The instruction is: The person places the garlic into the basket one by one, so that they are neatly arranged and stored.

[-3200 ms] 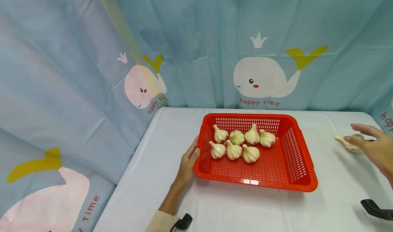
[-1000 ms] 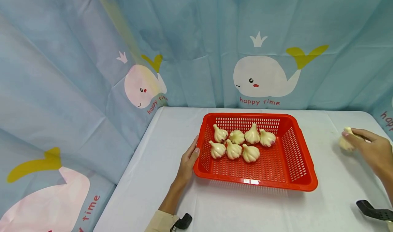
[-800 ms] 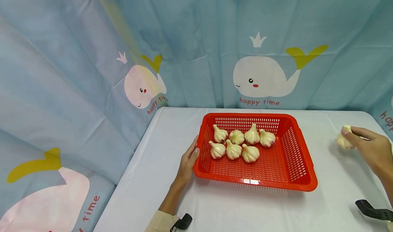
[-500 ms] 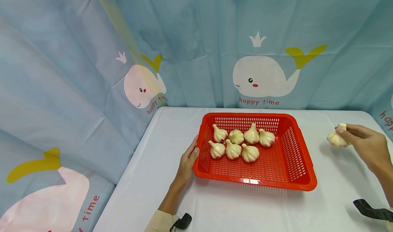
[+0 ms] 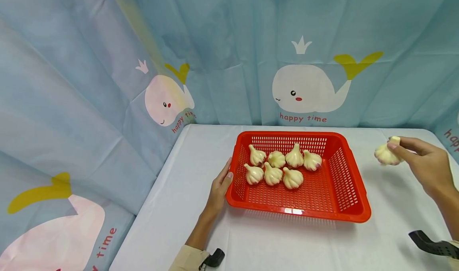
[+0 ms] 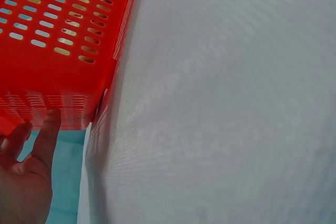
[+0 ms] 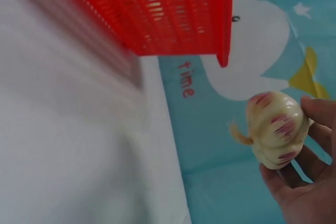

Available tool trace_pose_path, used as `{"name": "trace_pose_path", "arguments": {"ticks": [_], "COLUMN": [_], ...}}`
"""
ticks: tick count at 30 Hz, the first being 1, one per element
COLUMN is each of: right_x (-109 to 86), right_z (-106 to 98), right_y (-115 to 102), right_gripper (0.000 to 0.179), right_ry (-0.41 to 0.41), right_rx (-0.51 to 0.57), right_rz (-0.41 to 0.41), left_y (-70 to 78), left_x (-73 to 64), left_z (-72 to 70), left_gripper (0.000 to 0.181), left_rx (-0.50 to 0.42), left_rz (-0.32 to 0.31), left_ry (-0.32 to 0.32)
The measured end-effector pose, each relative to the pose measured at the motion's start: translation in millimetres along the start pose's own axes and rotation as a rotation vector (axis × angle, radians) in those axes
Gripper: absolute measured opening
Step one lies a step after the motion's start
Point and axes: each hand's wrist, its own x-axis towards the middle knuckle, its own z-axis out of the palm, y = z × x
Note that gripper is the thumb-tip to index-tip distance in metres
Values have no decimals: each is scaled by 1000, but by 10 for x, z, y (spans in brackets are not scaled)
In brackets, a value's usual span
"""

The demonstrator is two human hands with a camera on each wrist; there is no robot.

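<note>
My right hand (image 5: 428, 165) pinches a garlic bulb (image 5: 386, 155) by its stem end, held above the white table to the right of the red basket (image 5: 283, 215). The right wrist view shows the bulb's purple-streaked underside (image 7: 275, 127) with a small root tuft, fingers and thumb around its other end. My left hand (image 5: 216, 193) rests against the basket's left end. Its fingers lie fairly straight on the perforated wall in the left wrist view (image 6: 52, 72). Inside the basket, several garlic bulbs (image 5: 292, 179) stand in two rows toward the left.
The white-covered table (image 5: 279, 247) extends around the basket. Behind it and on the left hangs a blue curtain (image 5: 229, 63) with whale prints. A black wrist strap (image 5: 432, 245) shows at the right forearm, a black device (image 5: 215, 258) at the left.
The right hand has taken hold of the garlic bulb that lay at the table's right, raised it and carried it left toward the basket. The left hand and basket have stayed in place.
</note>
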Motion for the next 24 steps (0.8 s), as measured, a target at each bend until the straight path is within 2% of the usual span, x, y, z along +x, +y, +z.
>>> {"name": "trace_pose_path", "arguments": {"ticks": [10, 17, 24], "right_x": [-55, -83, -107], "right_z": [30, 20, 51], "right_y": [-289, -492, -658], "right_gripper": [58, 45, 36], "right_ry": [16, 24, -31], "right_rx": [63, 150, 257], "right_rz": [-44, -119, -185], "left_y": [-14, -12, -17], "left_x": [4, 0, 1], "left_z": [-2, 1, 6], "left_gripper": [54, 55, 55], "left_rx": [1, -3, -7], "left_rz": [0, -5, -5], "left_ry": [7, 11, 11]}}
